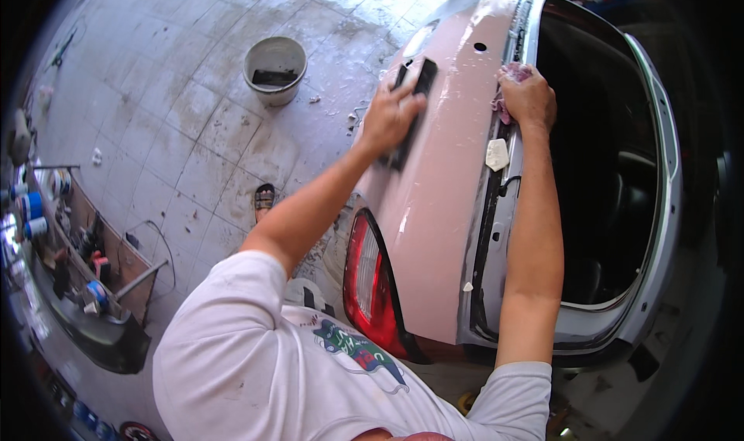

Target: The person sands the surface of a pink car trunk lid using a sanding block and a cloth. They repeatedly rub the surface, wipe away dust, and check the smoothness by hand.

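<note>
“Tiled workshop floor (pixel 194 108), stained and strewn with flecks, forms the left background; a bucket (pixel 277 97) stands on it, beside a car. Which spatial relation governs the work at the car?”

“That between the left grip (pixel 390 120) and the long black block (pixel 425 77), apparently a sanding block. It lies directly beneath this grip, against the pink rear panel (pixel 434 232). Its long axis runs roughly along the panel's length, slightly aslant, with an end showing on either side of the hand.”

“How is the left grip set?”

“Palm down, fingers laid across the block. Motion blur obscures them, so one cannot tell whether they press together on its sides.”

“And the right grip (pixel 532 100)?”

“It pinches a bunched pinkish cloth (pixel 504 114) at the panel's edge, beside the dark rear window (pixel 581 170). A pale, angular piece (pixel 497 155) lies near the cloth, on the wearer's side.”

“Which grip is nearer the block?”

“The left, touching it from above; the right is well apart, to the block's right. A red tail lamp (pixel 363 278) marks the panel's near left corner.”
</note>
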Demonstrator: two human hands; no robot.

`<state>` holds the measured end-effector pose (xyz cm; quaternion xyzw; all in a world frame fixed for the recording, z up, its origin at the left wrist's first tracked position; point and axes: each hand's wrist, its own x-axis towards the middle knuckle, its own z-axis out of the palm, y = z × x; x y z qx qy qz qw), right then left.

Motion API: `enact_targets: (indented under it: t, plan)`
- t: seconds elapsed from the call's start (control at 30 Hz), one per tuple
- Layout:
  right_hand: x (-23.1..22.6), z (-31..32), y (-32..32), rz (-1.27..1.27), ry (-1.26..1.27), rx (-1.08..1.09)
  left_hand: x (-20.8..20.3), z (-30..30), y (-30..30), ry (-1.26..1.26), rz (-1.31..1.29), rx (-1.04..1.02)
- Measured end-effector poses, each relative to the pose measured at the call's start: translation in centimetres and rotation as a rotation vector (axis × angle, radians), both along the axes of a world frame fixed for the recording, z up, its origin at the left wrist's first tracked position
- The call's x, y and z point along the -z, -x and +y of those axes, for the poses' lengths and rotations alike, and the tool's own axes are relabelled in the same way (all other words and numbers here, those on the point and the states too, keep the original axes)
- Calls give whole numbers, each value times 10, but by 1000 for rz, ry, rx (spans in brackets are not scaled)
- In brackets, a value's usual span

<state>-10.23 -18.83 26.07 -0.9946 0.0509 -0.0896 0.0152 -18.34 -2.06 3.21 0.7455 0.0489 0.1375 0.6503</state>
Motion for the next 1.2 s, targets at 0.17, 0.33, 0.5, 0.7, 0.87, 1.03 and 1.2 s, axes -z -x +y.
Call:
enact_targets:
  t: [0.17,0.33,0.5,0.7,0.87,1.03,1.2]
  plan:
    - [-7,13,-2,-1,1,-11,9,13,-84,-237,26,-30]
    - [-3,-7,4,19,-2,20,-35,-21,22,-7,-90,35]
    - [-13,16,7,18,-35,-21,-6,13,-112,74,67,34]
    - [-6,-7,1,4,-6,-2,-22,-16,-29,-94,-122,89]
    - [-1,-6,5,20,-4,-2,-19,-6,-36,-17,-196,69]
    - [-10,20,4,2,-1,-28,4,18,-120,-257,-93,85]
    - [-3,-15,7,17,23,23,-29,-19,30,-46,-138,100]
